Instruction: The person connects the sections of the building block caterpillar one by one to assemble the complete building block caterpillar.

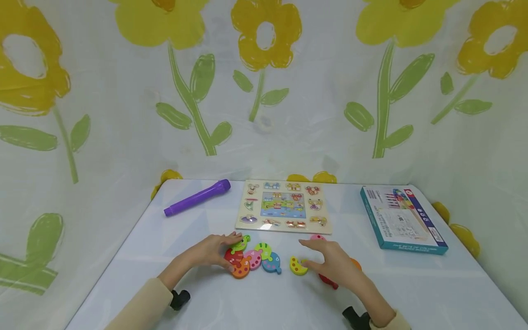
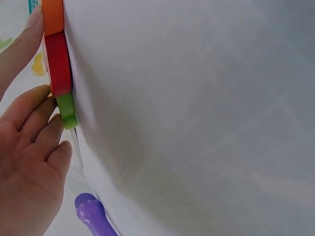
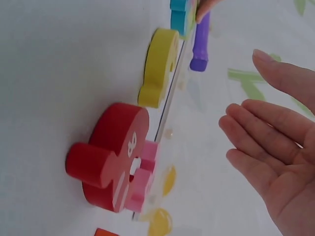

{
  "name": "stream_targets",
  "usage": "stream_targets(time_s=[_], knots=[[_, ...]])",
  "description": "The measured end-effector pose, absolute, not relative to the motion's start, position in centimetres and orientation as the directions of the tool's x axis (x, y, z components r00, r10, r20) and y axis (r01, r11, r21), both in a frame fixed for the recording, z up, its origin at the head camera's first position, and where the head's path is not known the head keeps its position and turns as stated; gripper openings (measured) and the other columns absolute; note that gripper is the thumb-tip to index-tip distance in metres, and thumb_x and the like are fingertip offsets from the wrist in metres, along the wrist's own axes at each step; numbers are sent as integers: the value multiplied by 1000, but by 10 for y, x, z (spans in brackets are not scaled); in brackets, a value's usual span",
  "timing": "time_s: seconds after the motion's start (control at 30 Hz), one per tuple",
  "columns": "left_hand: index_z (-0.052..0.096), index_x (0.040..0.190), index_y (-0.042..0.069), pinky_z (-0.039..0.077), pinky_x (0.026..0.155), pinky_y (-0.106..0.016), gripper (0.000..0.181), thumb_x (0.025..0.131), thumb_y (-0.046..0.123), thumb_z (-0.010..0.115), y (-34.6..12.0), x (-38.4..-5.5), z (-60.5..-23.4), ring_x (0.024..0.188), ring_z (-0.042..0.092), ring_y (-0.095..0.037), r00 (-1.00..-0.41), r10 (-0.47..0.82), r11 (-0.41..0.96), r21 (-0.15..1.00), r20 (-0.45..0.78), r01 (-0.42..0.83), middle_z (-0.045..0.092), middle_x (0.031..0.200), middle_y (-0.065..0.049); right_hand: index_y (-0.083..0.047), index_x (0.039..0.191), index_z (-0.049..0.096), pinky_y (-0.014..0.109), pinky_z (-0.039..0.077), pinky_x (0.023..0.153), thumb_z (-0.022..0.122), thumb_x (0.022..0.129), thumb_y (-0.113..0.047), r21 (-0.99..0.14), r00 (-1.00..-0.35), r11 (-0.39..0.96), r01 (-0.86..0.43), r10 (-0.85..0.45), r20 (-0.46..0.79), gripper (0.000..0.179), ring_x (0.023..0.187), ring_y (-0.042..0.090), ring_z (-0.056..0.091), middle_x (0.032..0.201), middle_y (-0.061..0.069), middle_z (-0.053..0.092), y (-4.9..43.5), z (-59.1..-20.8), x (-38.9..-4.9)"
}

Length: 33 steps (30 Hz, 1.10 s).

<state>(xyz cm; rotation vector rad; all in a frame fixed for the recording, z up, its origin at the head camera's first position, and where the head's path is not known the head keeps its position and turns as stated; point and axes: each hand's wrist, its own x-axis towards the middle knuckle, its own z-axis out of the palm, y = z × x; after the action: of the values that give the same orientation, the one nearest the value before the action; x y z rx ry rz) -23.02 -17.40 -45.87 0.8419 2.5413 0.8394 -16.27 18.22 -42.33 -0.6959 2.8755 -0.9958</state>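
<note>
Joined wooden caterpillar puzzle pieces lie in a curved row: a green head piece (image 1: 239, 246), red piece (image 1: 234, 258), orange piece (image 1: 240, 270), pink piece (image 1: 254, 259), lime green piece (image 1: 264, 250) and blue piece (image 1: 272, 264). My left hand (image 1: 212, 251) rests at the row's left end, thumb against the orange piece and fingertips by the head, as the left wrist view shows. My right hand (image 1: 336, 262) hovers with spread fingers over loose pieces. Near its thumb is a yellow curved piece (image 1: 295, 266); a red numbered piece (image 3: 118, 147) and a pink one (image 3: 142, 189) lie beneath it.
Behind the pieces lies a wooden picture puzzle board (image 1: 243, 215). A purple marker-like stick (image 1: 198, 198) is at the back left. At the right stands a flat teal-edged box (image 1: 402, 220). The white table (image 1: 206, 302) meets a flower-printed curtain (image 1: 305, 114).
</note>
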Motion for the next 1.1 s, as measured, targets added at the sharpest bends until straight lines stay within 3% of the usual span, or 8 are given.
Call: stream_targets(time_s=[0.33,0.53,0.8,0.93,1.03,1.1], knots=[[49,142,10,26,109,-62,81,72,31,85,-174,-230,-458,139,32,-35,-766,631,649,625,-123,435,42,148,-8,-5,125,64,46,55,84,81,79,-16,-599,-922,717,-357,-374,102,51,105,34,63,115,12,68,190,-420,-164],[49,142,9,26,108,-62,81,72,29,85,-175,-229,-457,139,31,-36,-761,638,647,618,-117,447,41,148,-9,-6,124,65,48,54,86,81,78,-16,-589,-933,739,-328,-351,79,50,109,33,62,121,10,66,189,-421,-164],[49,142,9,24,110,-60,81,72,31,85,-174,-230,-459,139,31,-35,-760,641,628,641,-107,440,41,149,-8,-6,122,67,49,52,90,79,80,-14,-593,-918,753,-287,-392,-54,45,112,30,60,120,9,67,190,-427,-163],[49,142,11,24,110,-60,82,72,32,85,-174,-230,-459,139,30,-34,-764,635,633,642,-112,432,41,149,-6,-6,119,69,32,57,74,79,81,-16,-573,-893,762,-301,-437,-111,42,91,21,61,115,9,69,191,-429,-158],[49,142,11,24,110,-60,82,71,33,85,-174,-230,-460,139,30,-34,-766,633,635,641,-112,432,41,149,-6,-6,117,70,22,50,60,80,79,-18,-551,-885,781,-296,-441,-150,41,78,16,53,110,7,70,190,-428,-153],[49,142,11,24,110,-60,82,72,32,85,-174,-230,-460,139,30,-34,-765,634,635,639,-111,434,41,149,-6,-4,116,70,20,46,58,81,78,-17,-539,-880,787,-299,-446,-164,41,76,16,52,107,7,71,189,-428,-150]])
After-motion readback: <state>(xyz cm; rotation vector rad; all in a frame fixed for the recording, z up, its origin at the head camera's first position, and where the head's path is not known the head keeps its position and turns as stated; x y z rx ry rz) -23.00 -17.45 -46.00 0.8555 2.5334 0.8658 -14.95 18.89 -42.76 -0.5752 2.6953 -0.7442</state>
